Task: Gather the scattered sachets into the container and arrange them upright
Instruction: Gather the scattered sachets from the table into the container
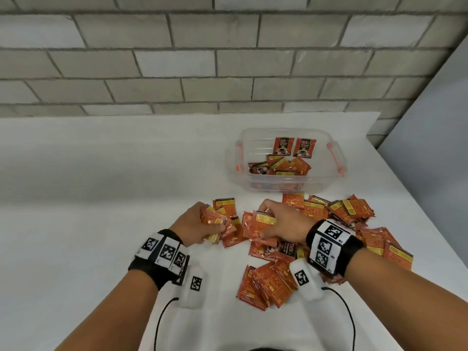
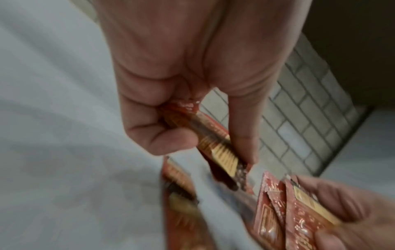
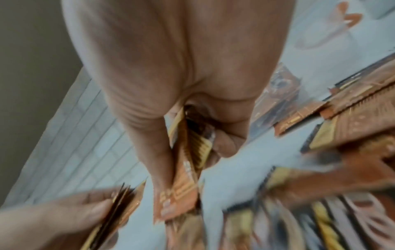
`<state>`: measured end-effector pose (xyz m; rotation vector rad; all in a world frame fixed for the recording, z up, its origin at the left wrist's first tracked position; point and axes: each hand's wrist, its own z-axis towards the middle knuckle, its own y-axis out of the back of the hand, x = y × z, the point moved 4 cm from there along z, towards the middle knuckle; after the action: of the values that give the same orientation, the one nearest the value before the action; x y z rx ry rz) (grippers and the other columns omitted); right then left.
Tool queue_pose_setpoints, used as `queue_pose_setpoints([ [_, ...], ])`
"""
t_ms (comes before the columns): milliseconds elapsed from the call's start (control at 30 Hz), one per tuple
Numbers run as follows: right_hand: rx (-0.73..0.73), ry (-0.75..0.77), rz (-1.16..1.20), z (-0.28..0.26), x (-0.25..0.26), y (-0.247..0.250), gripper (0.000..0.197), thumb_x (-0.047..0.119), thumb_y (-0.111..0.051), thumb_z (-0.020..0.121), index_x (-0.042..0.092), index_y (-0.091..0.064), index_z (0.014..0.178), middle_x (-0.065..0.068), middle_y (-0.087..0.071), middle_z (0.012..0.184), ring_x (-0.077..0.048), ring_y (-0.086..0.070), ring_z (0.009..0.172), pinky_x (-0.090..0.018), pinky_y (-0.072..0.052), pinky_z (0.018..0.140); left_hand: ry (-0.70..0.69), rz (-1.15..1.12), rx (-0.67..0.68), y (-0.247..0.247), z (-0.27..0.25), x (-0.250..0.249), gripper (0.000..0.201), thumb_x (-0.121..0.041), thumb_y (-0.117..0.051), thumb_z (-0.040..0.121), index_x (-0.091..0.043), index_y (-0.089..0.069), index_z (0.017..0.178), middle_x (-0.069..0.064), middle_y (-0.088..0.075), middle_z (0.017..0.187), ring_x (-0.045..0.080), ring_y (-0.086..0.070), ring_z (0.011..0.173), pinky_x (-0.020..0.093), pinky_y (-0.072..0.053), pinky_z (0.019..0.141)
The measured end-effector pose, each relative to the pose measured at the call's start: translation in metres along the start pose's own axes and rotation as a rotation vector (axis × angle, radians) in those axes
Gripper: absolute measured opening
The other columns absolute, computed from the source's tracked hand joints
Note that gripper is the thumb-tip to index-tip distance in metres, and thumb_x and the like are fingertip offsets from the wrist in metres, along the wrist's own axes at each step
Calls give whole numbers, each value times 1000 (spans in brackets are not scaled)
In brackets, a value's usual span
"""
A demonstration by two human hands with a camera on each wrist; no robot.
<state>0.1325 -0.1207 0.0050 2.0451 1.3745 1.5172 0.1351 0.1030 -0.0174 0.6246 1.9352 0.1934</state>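
Left hand point(image 1: 192, 221) clutches a small stack of sachets point(image 1: 215, 220); right hand point(image 1: 281, 221) pinches another sachet bundle point(image 1: 264, 220) over the scattered pile point(image 1: 336, 224). The clear container point(image 1: 326, 178) sits at one o'clock, some sachets inside.

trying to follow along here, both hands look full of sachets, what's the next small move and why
Probably carry both bunches over to the clear container and set them in. The left hand and right hand each grip several sachets already, while the container holds only two upright sachets and some lying flat.
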Motion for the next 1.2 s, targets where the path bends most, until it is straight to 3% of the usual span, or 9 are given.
queue_pose_setpoints([
  [67,-152,0,329,-1,-2,29,41,14,-71,83,25,-46,114,6,-59,99,-3,-55,76,-14,-46,59,-46,-118,-34,12,5,-26,30,-14,-72,82,-22,-48,98,5,-61,85,16,-54,69,25,-42,54],
  [200,-580,-87,714,13,-29,92,43,19,-70,74,20,-54,113,-4,-65,106,-21,-64,93,-40,-52,84,-144,-175,-80,17,21,-90,15,0,-45,90,-13,-51,87,5,-55,73,14,-52,62,21,-41,51],
  [367,-767,-233,825,49,-61,130,12,11,-54,73,13,-60,84,-9,-65,81,-27,-63,79,-42,-54,77,-128,-120,-63,-14,74,-138,10,-4,-49,86,-13,-52,87,10,-61,87,23,-62,77,33,-54,62],
  [467,-737,-292,666,73,-62,135,27,13,-64,76,11,-57,102,-9,-67,90,-26,-65,81,-39,-56,77,-105,86,-133,-38,103,-157,23,-12,-59,86,-5,-55,108,14,-63,110,32,-63,97,35,-54,82],
  [567,-613,-355,469,96,-65,132,28,9,-72,73,9,-58,96,-12,-66,92,-30,-65,83,-40,-57,77,-75,396,-157,-56,118,-164,23,-12,-50,95,1,-58,112,14,-63,117,31,-60,107,27,-44,75],
  [800,-424,-355,75,108,-60,135,49,41,-62,86,2,-62,116,-10,-62,97,-25,-59,88,-25,-44,63,-163,404,-99,-43,105,-165,45,-15,-44,97,-11,-39,142,13,-44,144,28,-48,126,29,-40,99],
  [933,-505,-259,1,81,-41,141,44,31,-55,91,10,-53,130,-10,-57,129,-26,-56,111,-34,-46,93,-318,286,-166,1,69,-147,28,-10,-40,96,-21,-61,111,11,-66,112,19,-61,80,29,-49,78],
  [1067,-488,32,13,32,-2,109,13,16,-55,90,20,-57,102,11,-56,90,-6,-53,77,-7,-39,63,-95,412,-114,22,57,-84,13,-21,-52,93,-21,-60,104,10,-65,108,18,-57,77,23,-44,71],
  [1200,-152,-18,-104,6,-9,42,14,29,-65,86,21,-57,96,7,-55,79,-15,-56,76,-21,-41,58,58,591,-24,1,63,-36,49,-34,-54,95,-18,-44,140,12,-47,140,25,-47,125,28,-39,99],
])
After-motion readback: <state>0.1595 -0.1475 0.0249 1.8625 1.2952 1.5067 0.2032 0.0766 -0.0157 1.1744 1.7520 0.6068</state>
